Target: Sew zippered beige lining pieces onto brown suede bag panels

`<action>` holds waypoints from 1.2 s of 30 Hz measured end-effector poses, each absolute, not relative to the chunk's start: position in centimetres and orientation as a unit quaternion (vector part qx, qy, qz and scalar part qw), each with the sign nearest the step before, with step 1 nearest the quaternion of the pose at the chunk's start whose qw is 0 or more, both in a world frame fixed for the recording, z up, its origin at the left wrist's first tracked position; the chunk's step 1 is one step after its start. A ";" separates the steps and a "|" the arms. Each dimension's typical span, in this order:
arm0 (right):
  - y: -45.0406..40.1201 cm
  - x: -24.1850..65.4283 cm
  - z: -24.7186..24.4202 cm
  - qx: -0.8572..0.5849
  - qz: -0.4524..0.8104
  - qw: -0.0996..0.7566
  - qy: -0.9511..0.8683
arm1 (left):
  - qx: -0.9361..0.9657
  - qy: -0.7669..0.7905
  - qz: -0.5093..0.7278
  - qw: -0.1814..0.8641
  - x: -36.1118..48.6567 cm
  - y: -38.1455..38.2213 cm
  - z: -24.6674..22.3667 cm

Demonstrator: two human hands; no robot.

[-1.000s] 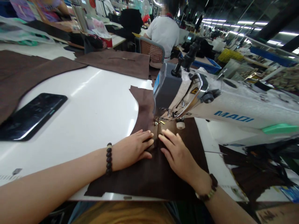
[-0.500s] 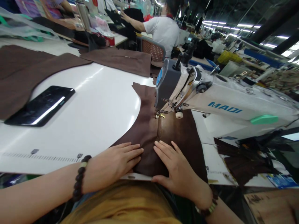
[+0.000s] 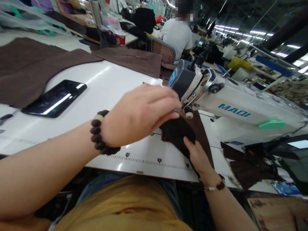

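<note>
My left hand [image 3: 141, 112] is raised beside the sewing machine's needle area, with fingers and thumb pinched together. What its fingertips hold is hidden; dark cloth lies right under them. My right hand [image 3: 198, 158] grips the dark brown fabric piece [image 3: 179, 131], thumb on top and the other fingers partly hidden. The fabric is folded over, its darker underside showing, and part of it lies flat beside the machine. Above it stands the white and grey sewing machine [image 3: 231, 99], whose needle and presser foot are covered by my left hand.
A black phone [image 3: 56, 98] lies on the white tabletop [image 3: 108, 86] at left. Larger brown fabric pieces [image 3: 26, 70] spread behind it. Dark scraps [image 3: 247, 170] lie at right, near a blue packet [image 3: 286, 187]. A co-worker [image 3: 176, 37] sits beyond on a chair [image 3: 163, 49].
My left hand has lifted off the fabric and moved up and right to the needle area. My right hand has shifted right and now grips the fabric, which has been folded over from flat.
</note>
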State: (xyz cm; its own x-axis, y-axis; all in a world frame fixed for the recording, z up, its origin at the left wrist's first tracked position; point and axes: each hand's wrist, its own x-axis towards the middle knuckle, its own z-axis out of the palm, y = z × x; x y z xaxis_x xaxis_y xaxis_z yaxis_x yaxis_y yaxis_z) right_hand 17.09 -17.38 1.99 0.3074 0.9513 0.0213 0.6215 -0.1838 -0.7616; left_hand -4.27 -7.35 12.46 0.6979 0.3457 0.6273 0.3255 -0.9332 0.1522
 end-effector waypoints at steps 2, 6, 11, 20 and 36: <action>-17.7 18.2 1.5 -0.755 0.210 0.368 -0.501 | 0.874 0.243 0.419 0.043 -4.8 -7.2 12.6; -18.4 18.9 0.9 -0.749 0.223 0.412 -0.469 | 0.884 0.223 0.403 0.083 -5.0 -6.4 10.3; -18.6 17.9 2.2 -0.735 0.279 0.370 -0.495 | 0.885 0.243 0.384 0.104 -4.6 -5.1 7.8; -17.5 14.6 5.5 -0.550 0.181 0.009 -0.816 | 0.948 0.147 0.180 0.218 -3.5 -1.3 7.1; -15.7 17.4 0.6 -0.600 0.077 0.088 -0.791 | 0.991 0.097 0.092 -0.001 -2.9 -4.6 0.0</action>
